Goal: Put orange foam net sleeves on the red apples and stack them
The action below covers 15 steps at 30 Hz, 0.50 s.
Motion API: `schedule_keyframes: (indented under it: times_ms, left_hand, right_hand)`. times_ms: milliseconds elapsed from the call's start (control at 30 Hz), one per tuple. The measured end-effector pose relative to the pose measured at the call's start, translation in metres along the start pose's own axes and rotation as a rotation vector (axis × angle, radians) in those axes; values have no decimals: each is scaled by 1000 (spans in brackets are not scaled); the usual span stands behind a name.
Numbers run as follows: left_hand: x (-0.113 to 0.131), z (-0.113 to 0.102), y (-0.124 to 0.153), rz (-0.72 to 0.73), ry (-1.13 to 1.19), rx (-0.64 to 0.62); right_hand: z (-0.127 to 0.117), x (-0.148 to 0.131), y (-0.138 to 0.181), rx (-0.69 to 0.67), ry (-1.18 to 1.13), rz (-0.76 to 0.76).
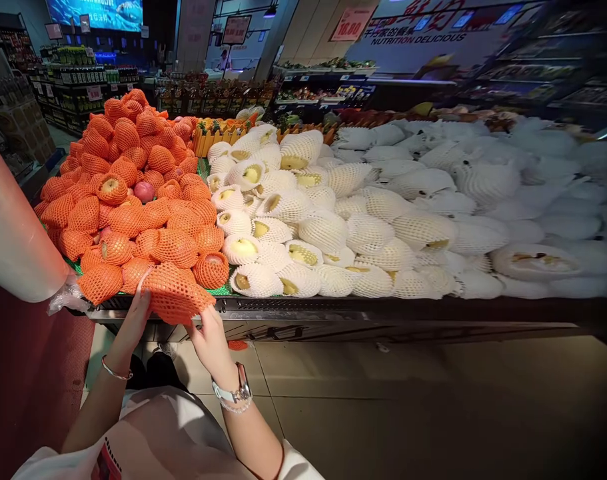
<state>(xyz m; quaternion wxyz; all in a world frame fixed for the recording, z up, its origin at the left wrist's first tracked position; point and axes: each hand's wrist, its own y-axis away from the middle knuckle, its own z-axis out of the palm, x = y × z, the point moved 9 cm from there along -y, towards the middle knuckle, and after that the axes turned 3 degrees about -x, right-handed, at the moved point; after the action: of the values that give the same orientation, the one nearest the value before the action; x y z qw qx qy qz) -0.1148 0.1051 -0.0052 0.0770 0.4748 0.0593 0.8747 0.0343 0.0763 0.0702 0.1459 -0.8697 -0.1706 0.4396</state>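
Just over the front edge of the display, an orange foam fruit net (178, 293) is held between my two hands. My left hand (139, 310) grips its left side, with the thumb and fingers partly behind it. At its lower right end, my right hand (207, 332) pinches the rim. Whether fruit sits inside this net cannot be seen. Behind it rises a heap of fruit in orange foam nets (126, 133), among them a bare red apple (144, 191). A netted fruit (211, 269) lies just right of the held net.
Pale yellow fruit in white foam nets (323, 230) fills the display to the right. A metal edge (303, 315) runs along its front. A large roll of clear plastic bags (18, 220) stands close on the left. An orange scrap (238, 345) lies on the tiled floor.
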Motion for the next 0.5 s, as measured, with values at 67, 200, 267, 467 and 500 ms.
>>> schedule_keyframes:
  times_ms: [67,200,267,467,500]
  left_hand:
    - [-5,5,-1,-13,33,-16]
    - [-8,9,0,-10,-16,-3]
    - [-2,9,3,44,-159,28]
    - [18,11,11,168,-658,97]
    - [22,10,11,189,-700,113]
  right_hand:
    - [0,-5,-4,-5,9,-21]
    - [4,-11,-9,-69,14,-56]
    - [10,-9,-10,-141,54,-62]
    - [18,9,-9,-181,4,18]
    - [17,10,-8,-148,-35,41]
